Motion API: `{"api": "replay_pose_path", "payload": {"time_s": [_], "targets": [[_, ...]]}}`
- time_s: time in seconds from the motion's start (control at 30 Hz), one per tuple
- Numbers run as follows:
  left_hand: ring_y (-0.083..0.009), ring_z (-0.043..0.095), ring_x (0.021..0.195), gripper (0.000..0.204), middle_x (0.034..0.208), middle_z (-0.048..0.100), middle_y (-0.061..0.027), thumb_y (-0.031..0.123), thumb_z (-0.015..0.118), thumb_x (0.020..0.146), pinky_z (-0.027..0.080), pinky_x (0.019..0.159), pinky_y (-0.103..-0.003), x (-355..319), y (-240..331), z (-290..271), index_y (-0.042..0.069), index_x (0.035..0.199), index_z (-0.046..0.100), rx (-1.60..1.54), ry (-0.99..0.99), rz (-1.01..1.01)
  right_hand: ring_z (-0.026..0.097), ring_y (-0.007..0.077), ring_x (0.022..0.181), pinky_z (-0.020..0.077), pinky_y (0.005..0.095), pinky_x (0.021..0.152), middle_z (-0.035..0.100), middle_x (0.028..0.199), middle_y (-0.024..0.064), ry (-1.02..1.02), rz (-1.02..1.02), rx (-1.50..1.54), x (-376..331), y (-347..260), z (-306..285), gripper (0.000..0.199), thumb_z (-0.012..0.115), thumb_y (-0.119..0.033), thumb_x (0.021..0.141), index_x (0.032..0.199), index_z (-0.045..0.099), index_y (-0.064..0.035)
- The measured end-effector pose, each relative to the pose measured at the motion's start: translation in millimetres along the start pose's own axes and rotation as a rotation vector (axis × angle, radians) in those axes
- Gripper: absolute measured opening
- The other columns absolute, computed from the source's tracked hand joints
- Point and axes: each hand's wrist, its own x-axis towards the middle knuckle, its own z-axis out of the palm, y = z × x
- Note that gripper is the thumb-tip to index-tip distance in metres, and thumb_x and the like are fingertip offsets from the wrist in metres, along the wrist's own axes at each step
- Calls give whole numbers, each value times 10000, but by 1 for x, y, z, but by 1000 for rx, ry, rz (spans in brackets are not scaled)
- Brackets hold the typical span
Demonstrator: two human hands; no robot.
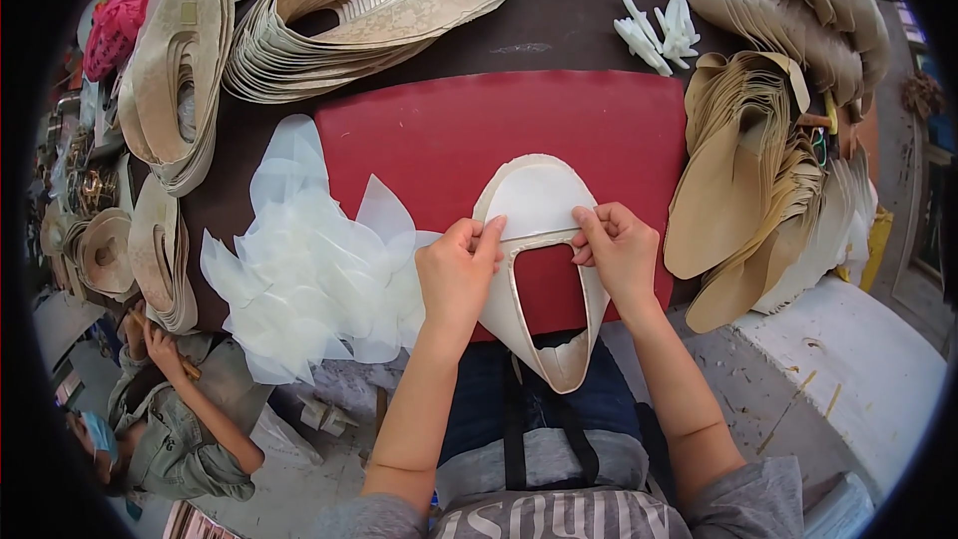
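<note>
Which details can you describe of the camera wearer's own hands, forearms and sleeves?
The left hand and right hand are bare, with no gloves; no rings or watch can be seen. The forearms are uncovered too, with no bands on the wrists. Short, loose grey sleeves show near the lower edge.

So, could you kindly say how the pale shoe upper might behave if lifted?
The shoe upper would likely flex around its opening, where only narrow bands remain. It is probably light, looking thin-walled. Its front may be stiffer, since a white piece lies over it.
</note>
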Motion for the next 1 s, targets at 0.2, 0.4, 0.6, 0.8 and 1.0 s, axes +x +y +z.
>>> {"api": "replay_pose_path", "payload": {"time_s": [0.2, 0.4, 0.6, 0.8, 1.0], "targets": [[-111, 577, 477, 273, 543, 619, -30, 213, 665, 876, 422, 479, -215, -2, -3, 3, -5, 713, 639, 44, 26, 54, 539, 90, 447, 432, 176, 441, 611, 600, 43, -3, -54, -177, 3, -1, -2, 181, 677, -149, 877, 829, 646, 23], [-124, 506, 455, 256, 571, 596, -48, 207, 661, 875, 393, 460, -236, -6, -2, 7, 10, 721, 608, 495, 199, 254, 519, 141, 496, 418, 222, 479, 615, 650, 46, 105, -294, -640, 4, 2, -9, 206, 704, -184, 832, 831, 646, 13], [-133, 456, 503, 236, 655, 577, -52, 248, 637, 905, 383, 493, -252, -13, -16, -2, 30, 820, 605, 387, 226, 551, 520, 130, 569, 420, 206, 544, 629, 737, 52, 81, -494, -420, 3, 14, -24, 205, 699, -169, 831, 895, 654, 21], [-89, 519, 701, 249, 810, 617, -18, 273, 590, 955, 426, 619, -239, -44, -10, -63, 32, 1007, 628, -630, -234, -35, 515, 78, 643, 429, 181, 618, 627, 731, 29, -228, -133, 181, -44, -34, -34, 148, 681, -80, 839, 929, 674, 37], [-134, 618, 762, 315, 910, 667, -83, -20, 648, 815, 506, 708, -229, -84, -7, -162, 20, 1124, 601, -811, -248, 97, 582, 138, 854, 452, 238, 817, 658, 985, 99, -327, -286, 740, -49, -100, 6, 330, 467, -245, 1005, 1103, 617, 32]]}}
